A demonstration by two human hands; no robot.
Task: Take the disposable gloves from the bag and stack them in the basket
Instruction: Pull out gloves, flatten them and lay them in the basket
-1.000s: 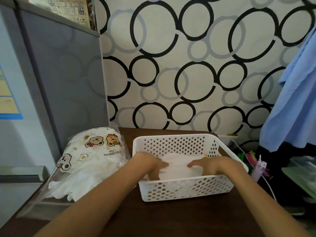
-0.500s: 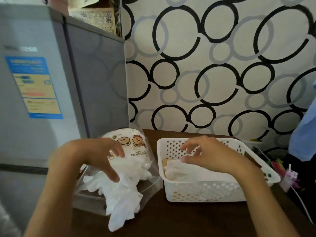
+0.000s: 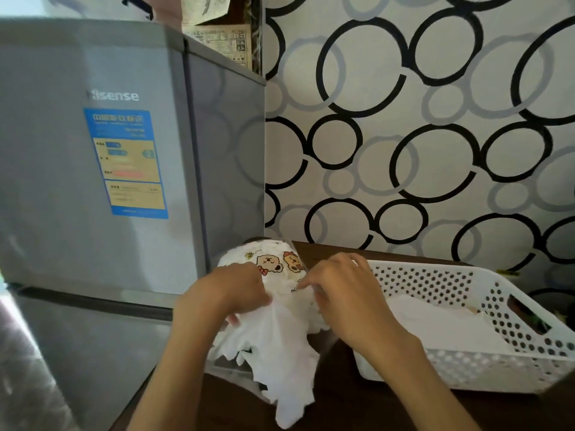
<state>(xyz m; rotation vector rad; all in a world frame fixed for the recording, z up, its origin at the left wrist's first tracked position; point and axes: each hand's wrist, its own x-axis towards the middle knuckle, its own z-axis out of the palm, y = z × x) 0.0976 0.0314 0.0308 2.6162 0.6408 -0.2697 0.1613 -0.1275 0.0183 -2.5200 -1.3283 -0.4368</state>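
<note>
Nearest, loose gloves (image 3: 280, 362) spill from the bag (image 3: 273, 269) onto the tabletop (image 3: 357, 409). Both hands work at the bag's mouth: the left hand (image 3: 230, 293) has its fingers curled into the gloves, the right hand (image 3: 339, 293) pinches the bag's plastic. This looks like the pulling-out step. Next, lift a glove free and lay it on the pile in the basket (image 3: 485, 377), just right. A fridge (image 3: 93, 181) stands behind.

The bag (image 3: 273, 269) is set on the surface (image 3: 357, 409), just beside the refrigerator (image 3: 109, 181) at its left. The basket (image 3: 466, 368) is placed to the right of the bag, with stacked gloves (image 3: 435, 325) laid inside. Loose gloves (image 3: 280, 353) are spilled in front of the bag. The wall (image 3: 404, 135) is found behind.
</note>
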